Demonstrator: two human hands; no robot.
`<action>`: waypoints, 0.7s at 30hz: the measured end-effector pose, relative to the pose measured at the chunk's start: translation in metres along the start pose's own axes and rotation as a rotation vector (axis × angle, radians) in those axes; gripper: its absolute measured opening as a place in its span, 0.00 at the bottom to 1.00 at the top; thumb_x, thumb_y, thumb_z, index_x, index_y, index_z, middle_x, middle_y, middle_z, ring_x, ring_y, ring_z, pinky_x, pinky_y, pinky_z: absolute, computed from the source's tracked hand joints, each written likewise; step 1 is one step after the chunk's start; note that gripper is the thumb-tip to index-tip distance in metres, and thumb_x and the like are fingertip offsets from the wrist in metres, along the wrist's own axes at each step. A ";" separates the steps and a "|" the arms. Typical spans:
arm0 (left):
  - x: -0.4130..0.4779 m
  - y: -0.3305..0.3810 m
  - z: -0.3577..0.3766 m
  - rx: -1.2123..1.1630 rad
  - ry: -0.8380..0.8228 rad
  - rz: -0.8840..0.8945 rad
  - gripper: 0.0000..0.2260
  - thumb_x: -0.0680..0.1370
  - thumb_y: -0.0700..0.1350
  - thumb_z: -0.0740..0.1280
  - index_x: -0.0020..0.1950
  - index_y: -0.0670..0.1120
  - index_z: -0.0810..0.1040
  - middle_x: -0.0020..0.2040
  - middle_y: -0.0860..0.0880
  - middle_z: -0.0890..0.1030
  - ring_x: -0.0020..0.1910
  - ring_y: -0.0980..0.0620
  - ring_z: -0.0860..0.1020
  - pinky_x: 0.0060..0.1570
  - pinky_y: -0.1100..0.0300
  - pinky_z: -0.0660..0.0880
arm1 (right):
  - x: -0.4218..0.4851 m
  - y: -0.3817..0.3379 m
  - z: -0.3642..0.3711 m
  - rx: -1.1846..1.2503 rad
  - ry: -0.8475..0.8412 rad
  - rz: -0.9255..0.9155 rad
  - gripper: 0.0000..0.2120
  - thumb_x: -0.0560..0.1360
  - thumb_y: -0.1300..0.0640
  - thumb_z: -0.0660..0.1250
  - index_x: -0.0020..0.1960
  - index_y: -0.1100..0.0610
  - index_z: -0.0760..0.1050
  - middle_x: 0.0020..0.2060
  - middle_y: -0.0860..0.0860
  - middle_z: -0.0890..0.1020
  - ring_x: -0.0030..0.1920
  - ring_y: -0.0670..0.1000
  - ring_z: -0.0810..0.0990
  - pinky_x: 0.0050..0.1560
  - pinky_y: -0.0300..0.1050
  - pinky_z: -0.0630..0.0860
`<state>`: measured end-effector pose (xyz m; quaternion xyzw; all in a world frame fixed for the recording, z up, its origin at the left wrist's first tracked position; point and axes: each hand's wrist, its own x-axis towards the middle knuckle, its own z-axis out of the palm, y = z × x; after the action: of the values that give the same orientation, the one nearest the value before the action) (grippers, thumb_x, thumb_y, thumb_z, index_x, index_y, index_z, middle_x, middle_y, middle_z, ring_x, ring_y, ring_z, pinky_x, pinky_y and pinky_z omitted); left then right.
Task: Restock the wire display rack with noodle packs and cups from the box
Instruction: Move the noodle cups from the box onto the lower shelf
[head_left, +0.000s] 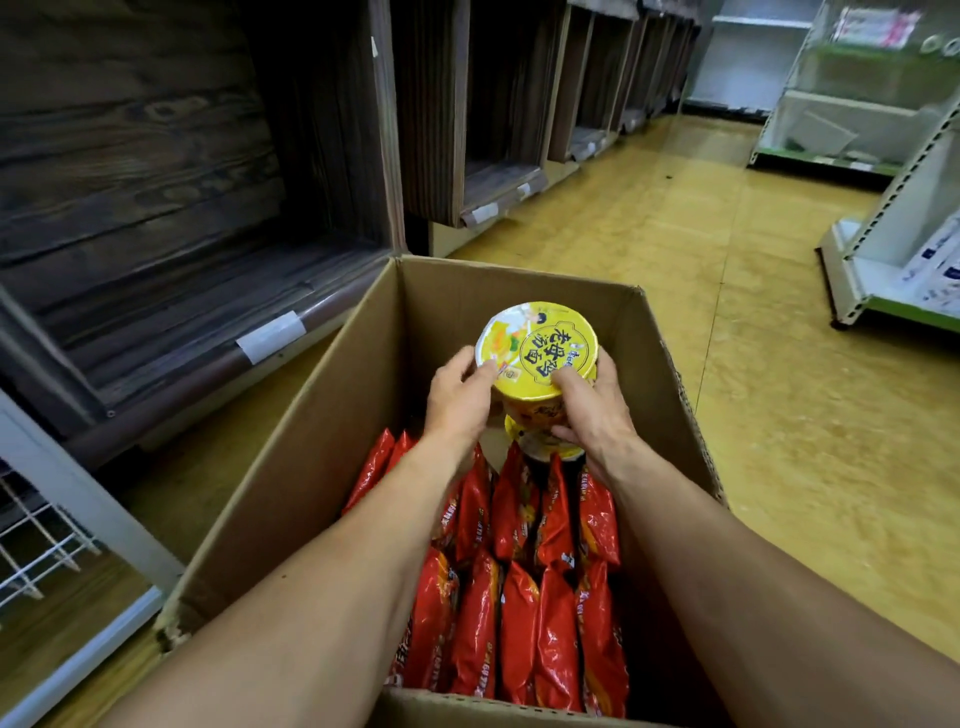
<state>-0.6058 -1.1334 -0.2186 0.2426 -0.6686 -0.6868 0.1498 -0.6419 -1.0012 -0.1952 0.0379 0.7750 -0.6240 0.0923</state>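
The yellow lid of the noodle cup (537, 349), mid frame, has big black Chinese words that look like 老母鸡汤面. Writing on the red noodle packs (519, 613) is too small to read.

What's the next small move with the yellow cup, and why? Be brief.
Probably lift the yellow cup clear of the box toward the wire rack at left; left hand and right hand grip it above the red packs.

Even, dim indoor light; glare on the red packs (519, 613), wide-angle bend at the edges, far shelves (857, 93) soft and blurred.
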 end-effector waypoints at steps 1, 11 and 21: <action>0.000 0.000 -0.003 -0.018 -0.008 0.002 0.13 0.69 0.53 0.69 0.53 0.58 0.85 0.53 0.49 0.86 0.57 0.46 0.82 0.62 0.41 0.77 | -0.003 -0.001 0.002 -0.006 -0.014 -0.005 0.28 0.77 0.51 0.64 0.75 0.39 0.63 0.51 0.42 0.78 0.46 0.48 0.78 0.57 0.59 0.81; -0.034 0.036 -0.032 -0.093 0.086 0.082 0.22 0.77 0.43 0.71 0.67 0.54 0.67 0.55 0.49 0.80 0.46 0.56 0.79 0.47 0.59 0.76 | -0.025 -0.027 0.023 0.018 -0.133 -0.067 0.30 0.77 0.48 0.67 0.76 0.38 0.61 0.63 0.44 0.76 0.59 0.53 0.77 0.56 0.57 0.81; -0.053 0.076 -0.091 -0.071 0.270 0.204 0.21 0.78 0.45 0.70 0.64 0.55 0.63 0.57 0.50 0.77 0.55 0.49 0.78 0.58 0.53 0.75 | -0.061 -0.070 0.071 0.002 -0.271 -0.247 0.37 0.68 0.38 0.68 0.74 0.34 0.59 0.63 0.44 0.79 0.59 0.50 0.80 0.57 0.58 0.81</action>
<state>-0.5220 -1.1875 -0.1354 0.2582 -0.6387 -0.6524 0.3158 -0.5873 -1.0824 -0.1304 -0.1419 0.7535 -0.6310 0.1184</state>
